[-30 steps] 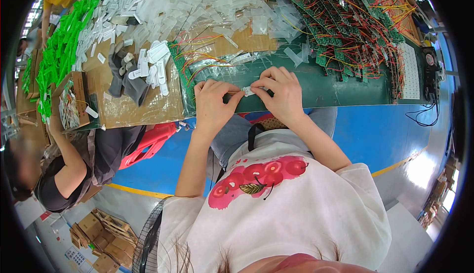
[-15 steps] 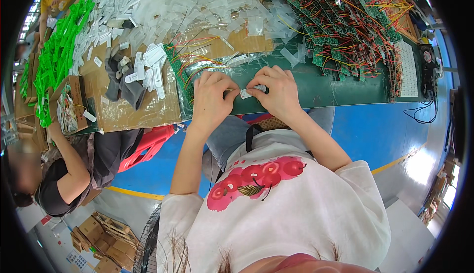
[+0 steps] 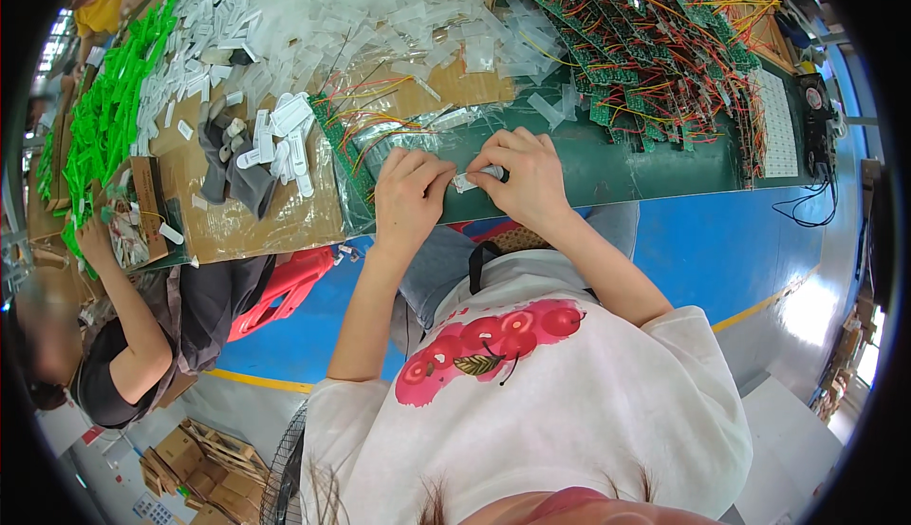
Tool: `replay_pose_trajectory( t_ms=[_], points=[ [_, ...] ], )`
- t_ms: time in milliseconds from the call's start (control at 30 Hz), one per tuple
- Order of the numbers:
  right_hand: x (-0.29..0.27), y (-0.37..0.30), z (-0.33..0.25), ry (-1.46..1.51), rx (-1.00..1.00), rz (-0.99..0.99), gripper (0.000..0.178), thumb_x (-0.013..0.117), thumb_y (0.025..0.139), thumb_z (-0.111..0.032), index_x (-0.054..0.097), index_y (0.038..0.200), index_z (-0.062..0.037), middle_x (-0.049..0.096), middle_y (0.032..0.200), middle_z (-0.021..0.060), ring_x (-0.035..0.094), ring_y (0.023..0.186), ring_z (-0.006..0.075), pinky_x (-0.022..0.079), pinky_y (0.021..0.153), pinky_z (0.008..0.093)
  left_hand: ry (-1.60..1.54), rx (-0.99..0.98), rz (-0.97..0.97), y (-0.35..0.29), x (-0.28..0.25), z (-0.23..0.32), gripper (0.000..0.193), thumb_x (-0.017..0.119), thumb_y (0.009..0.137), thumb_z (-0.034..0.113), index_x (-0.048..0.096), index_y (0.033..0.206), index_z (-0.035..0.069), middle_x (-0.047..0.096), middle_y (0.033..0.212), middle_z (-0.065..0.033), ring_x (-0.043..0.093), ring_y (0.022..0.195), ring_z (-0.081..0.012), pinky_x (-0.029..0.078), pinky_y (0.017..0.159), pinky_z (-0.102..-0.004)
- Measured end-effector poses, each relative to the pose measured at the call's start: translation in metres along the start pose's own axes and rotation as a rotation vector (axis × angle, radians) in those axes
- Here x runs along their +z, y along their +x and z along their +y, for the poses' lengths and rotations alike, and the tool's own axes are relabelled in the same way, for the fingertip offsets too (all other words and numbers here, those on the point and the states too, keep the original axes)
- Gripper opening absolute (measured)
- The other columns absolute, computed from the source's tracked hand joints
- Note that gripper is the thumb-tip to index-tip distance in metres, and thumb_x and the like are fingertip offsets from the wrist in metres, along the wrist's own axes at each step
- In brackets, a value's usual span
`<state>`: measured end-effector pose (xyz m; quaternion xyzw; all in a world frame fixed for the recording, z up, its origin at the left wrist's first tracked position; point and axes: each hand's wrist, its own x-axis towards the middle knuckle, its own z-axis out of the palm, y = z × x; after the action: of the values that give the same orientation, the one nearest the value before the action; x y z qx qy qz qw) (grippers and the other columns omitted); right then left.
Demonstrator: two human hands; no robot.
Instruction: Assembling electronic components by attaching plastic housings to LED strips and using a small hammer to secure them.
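Note:
My left hand (image 3: 408, 197) and my right hand (image 3: 524, 176) meet at the near edge of the green table (image 3: 645, 159). Between their fingertips they pinch a small clear plastic piece (image 3: 472, 180). Just beyond my left hand lies a green circuit board with red and yellow wires (image 3: 346, 155). A heap of clear plastic bags (image 3: 380, 12) lies further back.
Many wired green circuit boards (image 3: 655, 46) are piled at the right of the table. A sheet of cardboard (image 3: 256, 212) holds white plastic parts (image 3: 285, 136). Bright green parts (image 3: 104, 126) lie at far left, where another person (image 3: 123, 335) sits. A red stool (image 3: 285, 288) stands on the blue floor.
Both hands have stayed together on the small piece at the table edge, with only slight finger shifts. The view has moved a little.

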<state>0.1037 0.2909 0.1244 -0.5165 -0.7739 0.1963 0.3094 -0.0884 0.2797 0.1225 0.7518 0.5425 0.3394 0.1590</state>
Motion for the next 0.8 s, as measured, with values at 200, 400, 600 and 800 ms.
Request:
replay_pose_trajectory(
  t_ms=[200, 400, 600, 800],
  points=[
    [0.007, -0.003, 0.001, 0.009, 0.004, 0.105, 0.01, 0.082, 0.074, -0.019, 0.073, 0.078, -0.0154, 0.062, 0.083, -0.0039, 0.058, 0.083, 0.019, 0.04, 0.08, 0.0358, -0.095, 0.006, -0.109, -0.002, -0.015, -0.001, 0.021, 0.077, 0.078, 0.01, 0.079, 0.099, 0.01, 0.063, 0.084, -0.0037, 0.059, 0.086, -0.0246, 0.05, 0.075, -0.0375],
    [0.011, -0.003, 0.0, 0.013, 0.02, 0.125, 0.01, 0.082, 0.075, -0.019, 0.073, 0.078, -0.0147, 0.062, 0.083, -0.0039, 0.058, 0.083, 0.0185, 0.039, 0.08, 0.0355, -0.106, -0.021, -0.156, -0.004, -0.012, -0.006, 0.027, 0.079, 0.077, 0.013, 0.079, 0.104, 0.011, 0.063, 0.086, -0.004, 0.058, 0.084, -0.0243, 0.05, 0.074, -0.0382],
    [0.01, -0.003, 0.001, 0.02, 0.031, 0.118, 0.009, 0.082, 0.075, -0.019, 0.074, 0.079, -0.015, 0.061, 0.082, -0.004, 0.058, 0.082, 0.0179, 0.038, 0.079, 0.0352, -0.123, 0.027, -0.169, -0.001, -0.013, -0.013, 0.027, 0.079, 0.076, 0.014, 0.079, 0.103, 0.011, 0.062, 0.085, -0.0031, 0.058, 0.08, -0.0238, 0.05, 0.072, -0.0378],
    [0.012, -0.001, -0.001, 0.022, 0.034, 0.126, 0.009, 0.082, 0.075, -0.019, 0.074, 0.079, -0.0152, 0.06, 0.081, -0.0039, 0.057, 0.08, 0.0178, 0.038, 0.079, 0.035, -0.067, 0.078, -0.112, -0.005, -0.008, -0.015, 0.026, 0.08, 0.075, 0.014, 0.079, 0.101, 0.012, 0.062, 0.084, -0.0017, 0.058, 0.077, -0.0226, 0.05, 0.069, -0.0368]
  ],
)
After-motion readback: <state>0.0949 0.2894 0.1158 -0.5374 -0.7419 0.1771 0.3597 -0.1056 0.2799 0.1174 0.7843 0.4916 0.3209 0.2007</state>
